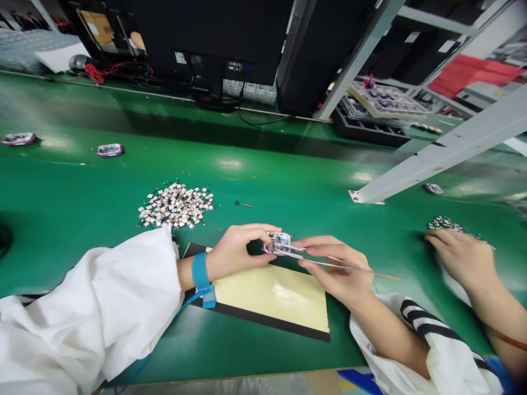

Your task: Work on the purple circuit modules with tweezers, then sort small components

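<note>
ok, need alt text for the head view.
The person's left grip holds a small device with exposed circuitry while the right grip holds tweezers to it, near a yellow sheet on a green bench. Beyond the left sleeve lies a pile of small pale parts; at right, another person's hand is at a second pile.

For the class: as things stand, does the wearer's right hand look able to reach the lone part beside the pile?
Probably yes: the lone part lies uncovered beyond the device. The right hand holds tweezers at that device, though, so would likely leave it first.
</note>
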A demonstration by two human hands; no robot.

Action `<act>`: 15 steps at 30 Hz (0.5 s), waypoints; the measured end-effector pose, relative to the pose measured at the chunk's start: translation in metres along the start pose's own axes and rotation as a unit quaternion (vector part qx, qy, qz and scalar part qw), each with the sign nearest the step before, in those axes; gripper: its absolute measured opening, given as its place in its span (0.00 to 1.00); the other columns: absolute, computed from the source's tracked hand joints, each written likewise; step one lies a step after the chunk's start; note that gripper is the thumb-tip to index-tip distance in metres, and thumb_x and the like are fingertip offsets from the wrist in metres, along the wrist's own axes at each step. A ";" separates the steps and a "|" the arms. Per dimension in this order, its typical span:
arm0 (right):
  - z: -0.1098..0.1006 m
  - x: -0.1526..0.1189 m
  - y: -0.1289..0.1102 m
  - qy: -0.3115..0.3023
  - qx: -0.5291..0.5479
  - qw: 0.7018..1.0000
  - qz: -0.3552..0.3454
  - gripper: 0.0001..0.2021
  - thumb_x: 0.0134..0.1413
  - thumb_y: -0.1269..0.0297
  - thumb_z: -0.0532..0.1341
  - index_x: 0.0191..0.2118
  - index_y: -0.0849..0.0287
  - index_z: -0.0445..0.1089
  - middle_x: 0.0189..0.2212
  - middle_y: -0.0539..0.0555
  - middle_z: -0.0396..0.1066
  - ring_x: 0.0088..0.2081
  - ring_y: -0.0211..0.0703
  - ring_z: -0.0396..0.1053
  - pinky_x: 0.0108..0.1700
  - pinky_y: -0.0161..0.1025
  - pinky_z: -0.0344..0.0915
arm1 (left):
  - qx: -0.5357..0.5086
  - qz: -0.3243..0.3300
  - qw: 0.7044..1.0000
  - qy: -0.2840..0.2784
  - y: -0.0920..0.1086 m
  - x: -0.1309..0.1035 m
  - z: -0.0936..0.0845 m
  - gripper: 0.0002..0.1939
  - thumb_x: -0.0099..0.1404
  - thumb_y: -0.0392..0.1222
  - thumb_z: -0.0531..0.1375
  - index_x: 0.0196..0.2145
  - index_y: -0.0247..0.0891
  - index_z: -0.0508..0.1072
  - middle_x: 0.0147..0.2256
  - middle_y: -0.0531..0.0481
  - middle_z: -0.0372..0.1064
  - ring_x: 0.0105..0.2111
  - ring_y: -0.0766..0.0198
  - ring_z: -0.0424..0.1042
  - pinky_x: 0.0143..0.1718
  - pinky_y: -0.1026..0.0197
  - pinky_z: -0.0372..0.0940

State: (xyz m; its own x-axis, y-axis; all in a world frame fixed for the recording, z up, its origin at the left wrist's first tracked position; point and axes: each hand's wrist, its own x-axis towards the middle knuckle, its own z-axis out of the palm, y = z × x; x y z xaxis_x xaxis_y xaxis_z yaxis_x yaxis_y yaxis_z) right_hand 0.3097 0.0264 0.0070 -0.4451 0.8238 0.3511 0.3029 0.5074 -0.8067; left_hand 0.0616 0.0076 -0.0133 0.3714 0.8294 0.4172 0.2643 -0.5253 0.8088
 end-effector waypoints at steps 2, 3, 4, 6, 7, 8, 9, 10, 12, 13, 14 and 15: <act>0.037 0.004 -0.011 0.011 0.032 0.996 -0.079 0.11 0.47 0.71 0.63 0.38 0.52 0.67 0.35 0.52 0.71 0.38 0.47 0.69 0.39 0.44 0.70 | -0.011 0.004 1.000 0.008 0.001 0.000 -0.001 0.05 0.53 0.34 0.62 0.25 0.34 0.67 0.43 0.45 0.69 0.42 0.65 0.69 0.44 0.65 0.64; 0.047 0.005 -0.014 0.011 0.037 0.994 -0.103 0.12 0.47 0.73 0.63 0.39 0.52 0.66 0.36 0.52 0.70 0.39 0.46 0.69 0.39 0.44 0.70 | -0.019 0.005 1.000 0.010 0.001 -0.001 -0.002 0.05 0.53 0.35 0.62 0.25 0.34 0.67 0.43 0.44 0.68 0.43 0.65 0.69 0.45 0.65 0.64; 0.051 0.006 -0.016 0.008 0.044 0.992 -0.121 0.14 0.47 0.75 0.62 0.40 0.52 0.66 0.36 0.52 0.70 0.39 0.46 0.69 0.39 0.45 0.70 | -0.028 0.007 1.000 0.011 0.001 -0.001 -0.003 0.06 0.53 0.35 0.62 0.24 0.34 0.66 0.44 0.44 0.68 0.43 0.65 0.69 0.45 0.65 0.64; 0.050 0.007 -0.018 0.009 0.058 0.991 -0.122 0.15 0.47 0.77 0.62 0.40 0.52 0.66 0.36 0.53 0.70 0.39 0.45 0.69 0.39 0.44 0.70 | -0.045 0.012 0.999 0.013 0.002 -0.001 -0.004 0.08 0.53 0.35 0.62 0.22 0.34 0.65 0.44 0.44 0.68 0.43 0.64 0.69 0.44 0.65 0.65; 0.048 0.007 -0.018 0.015 0.070 0.991 -0.115 0.15 0.47 0.78 0.62 0.40 0.52 0.66 0.36 0.53 0.70 0.39 0.45 0.69 0.39 0.45 0.70 | -0.049 0.016 0.999 0.018 0.003 -0.001 -0.004 0.09 0.53 0.35 0.62 0.21 0.34 0.64 0.44 0.44 0.68 0.43 0.64 0.69 0.43 0.65 0.65; 0.046 0.006 -0.018 0.025 0.084 0.991 -0.106 0.15 0.47 0.78 0.62 0.39 0.53 0.66 0.36 0.52 0.70 0.39 0.45 0.69 0.39 0.45 0.70 | -0.051 0.021 0.998 0.023 0.003 -0.001 -0.004 0.09 0.53 0.35 0.62 0.21 0.34 0.64 0.44 0.43 0.68 0.43 0.63 0.69 0.43 0.65 0.66; 0.045 0.006 -0.019 0.035 0.096 0.990 -0.097 0.15 0.47 0.78 0.62 0.39 0.53 0.66 0.36 0.52 0.70 0.39 0.45 0.69 0.39 0.44 0.70 | -0.051 0.025 0.998 0.027 0.004 -0.001 -0.004 0.09 0.53 0.35 0.62 0.21 0.34 0.64 0.44 0.43 0.68 0.43 0.63 0.69 0.42 0.65 0.66; 0.046 0.006 -0.019 0.047 0.104 0.989 -0.090 0.14 0.47 0.78 0.62 0.38 0.53 0.67 0.36 0.52 0.70 0.39 0.44 0.69 0.39 0.44 0.70 | -0.050 0.028 0.998 0.031 0.004 -0.001 -0.004 0.09 0.53 0.35 0.62 0.20 0.34 0.64 0.43 0.43 0.68 0.43 0.63 0.69 0.42 0.65 0.66; 0.049 0.006 -0.021 0.077 0.111 0.988 -0.081 0.13 0.47 0.78 0.62 0.37 0.54 0.67 0.36 0.53 0.70 0.38 0.44 0.69 0.39 0.44 0.70 | -0.047 0.032 0.998 0.033 0.005 -0.001 -0.004 0.09 0.53 0.34 0.62 0.20 0.34 0.64 0.43 0.42 0.68 0.42 0.63 0.69 0.42 0.64 0.66; 0.051 0.006 -0.022 0.094 0.118 0.986 -0.075 0.12 0.47 0.78 0.61 0.36 0.54 0.67 0.35 0.53 0.70 0.38 0.44 0.69 0.39 0.43 0.70 | -0.044 0.032 0.998 0.032 0.005 -0.001 -0.003 0.09 0.53 0.35 0.62 0.20 0.34 0.64 0.43 0.42 0.68 0.42 0.63 0.69 0.43 0.64 0.66; 0.052 0.006 -0.024 0.108 0.130 0.983 -0.066 0.11 0.47 0.79 0.61 0.35 0.55 0.67 0.35 0.53 0.70 0.38 0.43 0.69 0.38 0.42 0.70 | -0.042 0.031 0.998 0.030 0.005 -0.001 -0.003 0.09 0.53 0.35 0.62 0.21 0.34 0.64 0.43 0.42 0.69 0.43 0.63 0.69 0.43 0.63 0.66; 0.053 0.007 -0.025 0.114 0.148 0.981 -0.054 0.11 0.48 0.78 0.61 0.35 0.55 0.67 0.34 0.53 0.70 0.37 0.42 0.70 0.38 0.41 0.71 | -0.039 0.030 0.998 0.030 0.005 -0.001 -0.002 0.09 0.53 0.35 0.62 0.21 0.34 0.65 0.43 0.42 0.69 0.43 0.62 0.69 0.43 0.63 0.66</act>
State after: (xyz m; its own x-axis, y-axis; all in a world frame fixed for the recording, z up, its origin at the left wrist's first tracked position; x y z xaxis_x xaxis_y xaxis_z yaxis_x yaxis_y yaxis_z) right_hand 0.2543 0.0065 0.0044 -0.2517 0.8213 0.5120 -0.0083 0.5272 -0.8497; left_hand 0.0604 0.0044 -0.0087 0.3304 0.8082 0.4875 0.1723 -0.5594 0.8108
